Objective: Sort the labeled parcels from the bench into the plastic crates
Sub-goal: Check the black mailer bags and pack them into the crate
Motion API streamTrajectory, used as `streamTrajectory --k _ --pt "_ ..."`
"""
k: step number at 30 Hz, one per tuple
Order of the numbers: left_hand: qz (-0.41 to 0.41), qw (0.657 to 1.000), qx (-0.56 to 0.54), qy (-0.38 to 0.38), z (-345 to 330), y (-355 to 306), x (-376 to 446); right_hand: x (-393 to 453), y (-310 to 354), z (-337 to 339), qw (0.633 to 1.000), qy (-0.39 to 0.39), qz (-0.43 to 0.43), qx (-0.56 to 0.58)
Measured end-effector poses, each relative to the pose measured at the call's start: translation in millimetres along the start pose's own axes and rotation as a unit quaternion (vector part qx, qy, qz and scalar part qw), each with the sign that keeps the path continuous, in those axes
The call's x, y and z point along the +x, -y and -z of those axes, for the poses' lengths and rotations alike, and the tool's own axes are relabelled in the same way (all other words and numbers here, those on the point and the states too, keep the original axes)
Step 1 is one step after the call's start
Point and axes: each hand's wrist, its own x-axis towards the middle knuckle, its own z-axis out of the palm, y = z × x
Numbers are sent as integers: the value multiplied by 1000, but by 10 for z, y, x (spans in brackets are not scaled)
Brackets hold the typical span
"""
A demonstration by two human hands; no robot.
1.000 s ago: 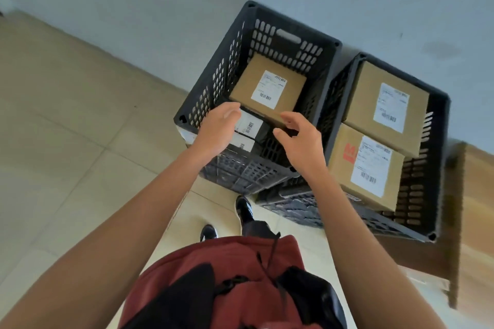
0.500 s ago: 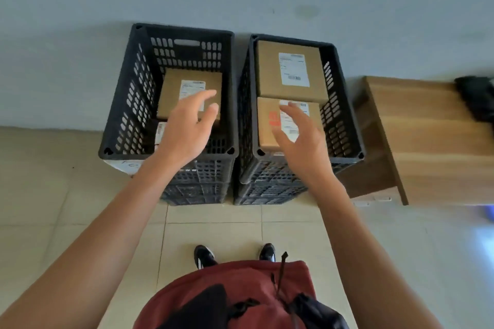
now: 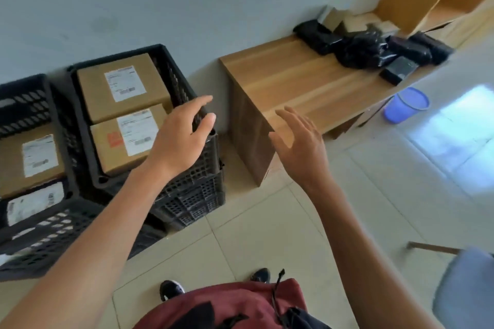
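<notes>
Both hands empty, fingers spread: left hand [image 3: 181, 139] over right crate [image 3: 187, 181] rim, right hand [image 3: 299, 141] before wooden bench [image 3: 288, 80]. Labeled cardboard boxes [image 3: 123, 88] in both crates. Black-wrapped parcels [image 3: 366, 48] piled at bench far end.

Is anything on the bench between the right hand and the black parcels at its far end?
Nothing visible. The right hand hangs open over the near end of the bench, and the wood between it and the black parcels lies bare. The left hand, also open, is off to the side over a crate.
</notes>
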Motion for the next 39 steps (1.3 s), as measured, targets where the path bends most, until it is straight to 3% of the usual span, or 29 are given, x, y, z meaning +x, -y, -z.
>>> streamTrajectory --k 8,17,25,39 --pt "-98 991 -8 96 -1185 -1101 378 -295 -1221 1072 993 -78 -85 -3" --pt "-187 969 -18 160 -2058 -1960 796 -349 -2094 1756 980 -121 -158 -26" --pt "-207 963 -49 163 -2655 -2396 1547 285 -2642 2189 968 -162 -188 35" --pt "-182 962 -71 191 -4046 -3219 2798 1263 -4059 2732 969 -123 -216 0"
